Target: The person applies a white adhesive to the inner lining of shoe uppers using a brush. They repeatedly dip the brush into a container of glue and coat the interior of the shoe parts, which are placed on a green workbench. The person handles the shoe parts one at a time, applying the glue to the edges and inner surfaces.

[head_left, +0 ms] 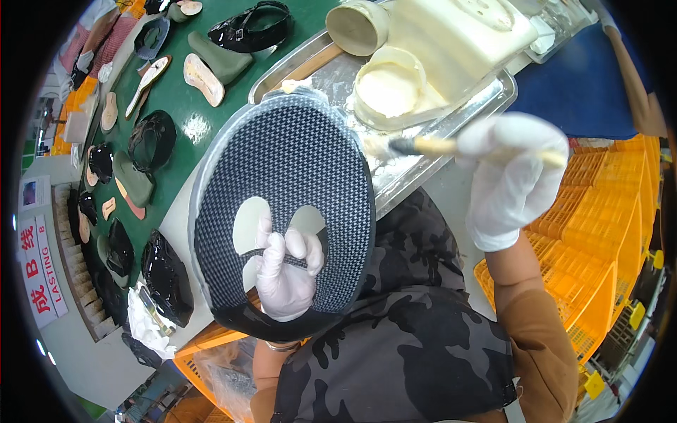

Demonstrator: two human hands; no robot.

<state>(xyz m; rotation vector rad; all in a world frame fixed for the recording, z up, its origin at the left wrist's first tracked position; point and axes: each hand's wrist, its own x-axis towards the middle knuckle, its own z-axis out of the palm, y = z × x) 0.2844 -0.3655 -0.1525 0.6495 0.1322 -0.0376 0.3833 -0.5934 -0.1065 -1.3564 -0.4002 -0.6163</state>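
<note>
My left hand (285, 285), in a white glove, is closed on an oval shoe upper (289, 155) with black-and-white houndstooth lining. Its fingers curl over the inner side, where pale smooth patches show. Along the upper's far edge runs a whitish, wet-looking smear. My right hand (508, 176), gloved too and slightly blurred, grips a brush (434, 146) by its light wooden handle. The brush tip points left, close to the upper's right edge; whether they touch, I cannot tell. Behind it, a round tub of white paste (390, 88) stands on a metal tray (416, 176).
Beyond the tub are a large cream-coloured jug (458, 56) and a tipped cup (357, 28). Shoe parts, insoles (204, 80) and black uppers (167, 278) lie across the green table (187, 158). Orange crates (592, 233) stack at my right. Other people are at the far left and right.
</note>
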